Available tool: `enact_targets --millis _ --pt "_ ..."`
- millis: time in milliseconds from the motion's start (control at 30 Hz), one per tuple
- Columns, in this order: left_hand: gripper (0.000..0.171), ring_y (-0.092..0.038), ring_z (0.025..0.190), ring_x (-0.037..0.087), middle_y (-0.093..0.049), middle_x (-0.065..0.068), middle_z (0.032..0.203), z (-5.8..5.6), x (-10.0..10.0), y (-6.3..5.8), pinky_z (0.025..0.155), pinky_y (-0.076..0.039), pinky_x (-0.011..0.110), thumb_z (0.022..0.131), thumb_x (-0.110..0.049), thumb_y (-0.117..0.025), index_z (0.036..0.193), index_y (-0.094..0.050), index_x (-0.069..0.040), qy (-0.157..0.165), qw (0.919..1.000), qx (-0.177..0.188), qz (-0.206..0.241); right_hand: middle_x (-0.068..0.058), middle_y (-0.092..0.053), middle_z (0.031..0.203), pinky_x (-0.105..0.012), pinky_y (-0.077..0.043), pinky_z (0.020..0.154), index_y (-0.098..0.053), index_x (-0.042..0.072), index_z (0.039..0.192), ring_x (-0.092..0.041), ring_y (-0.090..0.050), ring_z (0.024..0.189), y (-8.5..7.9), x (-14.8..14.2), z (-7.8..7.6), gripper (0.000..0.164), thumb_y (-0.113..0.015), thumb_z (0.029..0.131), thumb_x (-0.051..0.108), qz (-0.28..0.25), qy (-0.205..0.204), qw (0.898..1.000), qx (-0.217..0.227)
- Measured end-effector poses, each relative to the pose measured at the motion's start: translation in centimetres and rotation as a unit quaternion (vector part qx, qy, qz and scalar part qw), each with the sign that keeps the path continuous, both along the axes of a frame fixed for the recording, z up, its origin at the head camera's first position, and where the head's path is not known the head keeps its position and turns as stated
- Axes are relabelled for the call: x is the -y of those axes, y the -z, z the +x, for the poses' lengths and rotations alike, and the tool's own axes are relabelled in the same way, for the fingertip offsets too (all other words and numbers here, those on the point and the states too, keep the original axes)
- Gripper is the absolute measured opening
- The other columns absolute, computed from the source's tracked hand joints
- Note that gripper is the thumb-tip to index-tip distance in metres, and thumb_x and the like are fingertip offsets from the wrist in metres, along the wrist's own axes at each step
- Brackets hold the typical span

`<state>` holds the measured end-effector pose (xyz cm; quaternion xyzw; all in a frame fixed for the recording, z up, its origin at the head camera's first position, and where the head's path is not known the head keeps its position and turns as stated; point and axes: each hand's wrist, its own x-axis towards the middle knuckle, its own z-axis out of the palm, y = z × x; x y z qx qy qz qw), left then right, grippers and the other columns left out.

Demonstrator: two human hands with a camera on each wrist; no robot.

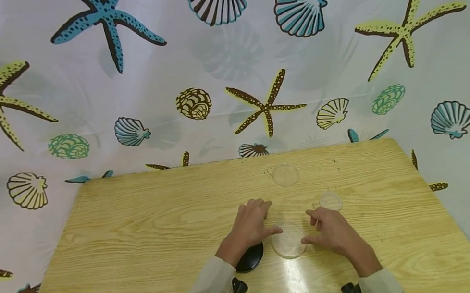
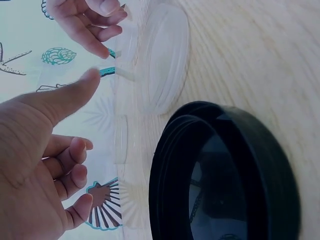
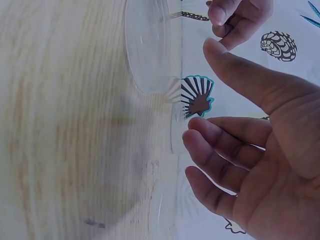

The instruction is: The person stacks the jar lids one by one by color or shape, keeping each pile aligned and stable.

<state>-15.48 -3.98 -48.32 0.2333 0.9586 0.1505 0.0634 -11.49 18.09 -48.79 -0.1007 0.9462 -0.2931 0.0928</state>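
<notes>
A clear round lid-like disc [image 1: 289, 246] lies flat on the wooden table between the two hands. My left hand [image 1: 250, 224] hovers over its left side with fingers spread and relaxed, holding nothing. Opposite, my right hand [image 1: 330, 230] is beside the disc's right edge, thumb apart from loosely bent fingers, also holding nothing. In the left wrist view, the clear disc [image 2: 165, 60] and a black round lid [image 2: 270, 160] with a raised rim both lie beyond the hand. The left wrist partly covers the black lid [image 1: 251, 258] in the head view.
Farther back on the wooden table [image 1: 148, 224] lies another clear disc [image 1: 285, 175]. A smaller clear disc [image 1: 330, 201] lies just beyond my right hand. A white cloth [image 1: 226, 70] printed with shells and starfish hangs behind the table and along its sides.
</notes>
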Motion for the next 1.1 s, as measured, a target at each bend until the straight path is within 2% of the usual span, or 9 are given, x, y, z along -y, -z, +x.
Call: enact_targets --millis 100,233,533,967,1100 --pt "0.066 -0.053 0.094 0.02 -0.058 0.0 0.093 -0.1 0.0 0.0 0.081 -0.041 0.039 0.08 -0.048 -0.072 0.129 -0.056 -0.008 -0.002 0.9999 0.003 0.012 -0.004 -0.062 0.094 -0.029 -0.045 0.066 -0.057 -0.002 0.127 -0.014 -0.055 0.079 -0.2 -0.2 -0.2 0.068 -0.082 0.073 0.032 -0.004 0.001 1.0 -0.003" --pt "0.067 -0.053 0.097 0.021 -0.058 0.002 0.097 -0.4 -0.2 0.0 0.084 -0.043 0.042 0.081 -0.046 -0.072 0.131 -0.053 -0.005 -0.002 0.9994 0.019 0.027 -0.006 -0.061 0.095 -0.029 -0.044 0.065 -0.057 -0.003 0.126 -0.015 -0.055 0.079 -0.5 -0.5 -0.4 0.067 -0.081 0.074 0.032 -0.01 0.008 1.0 -0.006" --pt "0.061 -0.049 0.084 0.018 -0.054 0.001 0.088 -1.2 0.2 -0.3 0.074 -0.041 0.036 0.082 -0.046 -0.07 0.124 -0.056 -0.004 -0.013 0.9995 0.004 0.03 -0.006 -0.061 0.096 -0.028 -0.045 0.065 -0.055 -0.004 0.128 -0.016 -0.056 0.08 -0.2 -0.9 -1.1 0.066 -0.077 0.079 0.034 -0.006 0.004 1.0 -0.027" --pt "0.066 -0.048 0.081 0.018 -0.054 0.001 0.085 -2.0 0.4 -0.6 0.076 -0.04 0.039 0.08 -0.048 -0.072 0.127 -0.056 -0.004 -0.033 0.9986 -0.004 0.041 -0.009 -0.062 0.099 -0.029 -0.043 0.065 -0.053 -0.005 0.13 -0.013 -0.052 0.077 -1.1 -1.2 -2.3 0.063 -0.072 0.083 0.033 0.007 -0.005 0.999 -0.033" --pt "0.068 -0.048 0.081 0.017 -0.054 0.0 0.085 -2.2 0.4 -0.5 0.077 -0.04 0.039 0.079 -0.05 -0.071 0.127 -0.056 -0.005 -0.035 0.9989 -0.013 0.027 -0.009 -0.062 0.099 -0.029 -0.043 0.065 -0.053 -0.005 0.13 -0.013 -0.051 0.076 -1.3 -1.3 -2.6 0.063 -0.071 0.084 0.033 0.013 -0.009 0.999 -0.035"
